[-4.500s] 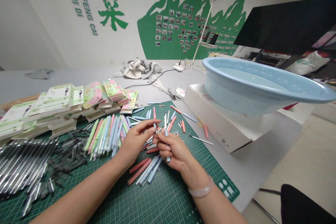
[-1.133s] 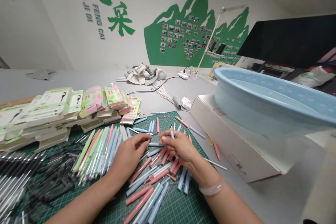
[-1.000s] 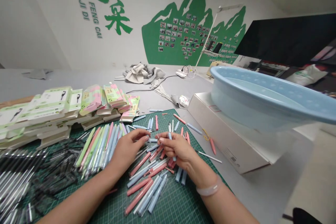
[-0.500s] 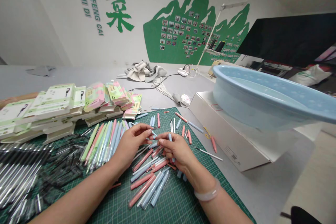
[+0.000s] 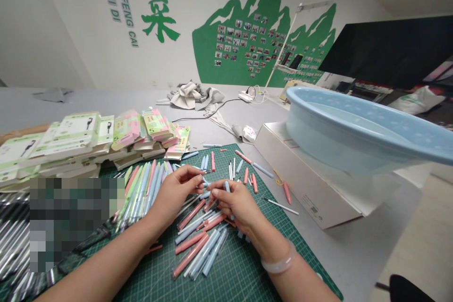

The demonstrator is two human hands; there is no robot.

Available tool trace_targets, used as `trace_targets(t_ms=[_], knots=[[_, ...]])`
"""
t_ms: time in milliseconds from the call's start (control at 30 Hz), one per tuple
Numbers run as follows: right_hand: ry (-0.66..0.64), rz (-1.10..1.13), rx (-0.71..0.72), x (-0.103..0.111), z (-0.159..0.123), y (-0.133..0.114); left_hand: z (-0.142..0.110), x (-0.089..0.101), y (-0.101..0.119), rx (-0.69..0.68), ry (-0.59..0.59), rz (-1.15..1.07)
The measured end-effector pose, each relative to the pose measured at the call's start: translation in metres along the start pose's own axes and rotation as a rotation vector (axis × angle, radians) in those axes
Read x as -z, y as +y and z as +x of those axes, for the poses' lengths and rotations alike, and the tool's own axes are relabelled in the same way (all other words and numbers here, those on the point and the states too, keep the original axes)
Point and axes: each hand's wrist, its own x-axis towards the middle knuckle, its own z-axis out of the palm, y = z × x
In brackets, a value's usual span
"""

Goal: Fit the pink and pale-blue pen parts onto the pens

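Both hands are working right over the pen pile. The right hand [image 5: 236,204] is pinching a light blue pen barrel [image 5: 227,187] between thumb and fingertips, holding it upright. The left hand [image 5: 176,191] is sitting at its 9 o'clock, fingers curled and pinched together, touching a thin piece too small to make out. Loose pens [image 5: 198,240] are lying on the green cutting mat [image 5: 226,278] underneath. A blue basin [image 5: 354,127] is sitting on a white box [image 5: 300,179] at 3 o'clock, stacked packets [image 5: 88,137] at 10 o'clock.
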Motion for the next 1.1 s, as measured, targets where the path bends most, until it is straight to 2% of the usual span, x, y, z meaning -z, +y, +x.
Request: trace_targets(t_ms=[200, 500, 667, 833, 1000, 1100], knots=[[-0.042, 0.035, -0.01, 0.003, 0.001, 0.001, 0.0, 0.001, -0.002, 0.039, -0.011, -0.09], [-0.026, 0.057, -0.01, 0.002, 0.0, 0.002, 0.0, 0.0, -0.002, 0.007, 0.007, -0.042], [0.009, 0.051, -0.005, -0.002, -0.002, 0.001, -0.003, -0.002, 0.003, -0.042, -0.021, 0.12], [0.079, 0.104, 0.02, -0.017, -0.01, 0.011, -0.012, -0.002, 0.004, -0.097, -0.076, 0.267], [0.084, 0.246, -0.008, -0.033, -0.018, 0.02, -0.023, 0.001, 0.009, -0.073, -0.124, 0.336], [0.056, 0.267, -0.006, -0.034, -0.02, 0.019, -0.027, 0.003, 0.012, -0.057, -0.093, 0.357]])
